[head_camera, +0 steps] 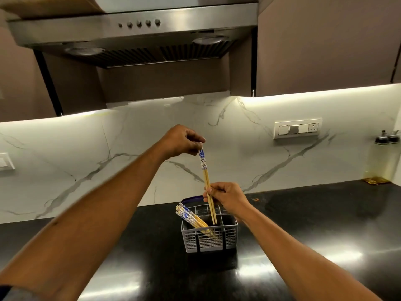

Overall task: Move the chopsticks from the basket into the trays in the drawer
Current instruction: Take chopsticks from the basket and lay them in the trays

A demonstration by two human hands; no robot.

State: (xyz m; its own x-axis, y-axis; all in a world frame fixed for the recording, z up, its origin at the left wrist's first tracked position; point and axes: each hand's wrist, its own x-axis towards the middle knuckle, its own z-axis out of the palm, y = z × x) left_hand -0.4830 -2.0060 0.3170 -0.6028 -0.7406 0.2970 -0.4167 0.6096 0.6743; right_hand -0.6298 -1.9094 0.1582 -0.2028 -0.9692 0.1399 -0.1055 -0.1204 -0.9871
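A grey plastic cutlery basket (209,241) stands on the black counter. Several wooden chopsticks with blue-and-white tops (191,218) lean to the left inside it. A pair of chopsticks (206,177) is held nearly upright above the basket, tips just inside its rim. My left hand (183,141) pinches the patterned top end of the pair. My right hand (225,197) grips the same pair lower down on the wooden shafts. The drawer and its trays are out of view.
The glossy black counter (314,224) runs along a white marble backsplash. A switch panel (297,128) sits on the wall at right, two small bottles (387,137) at far right. A steel range hood (134,33) hangs overhead.
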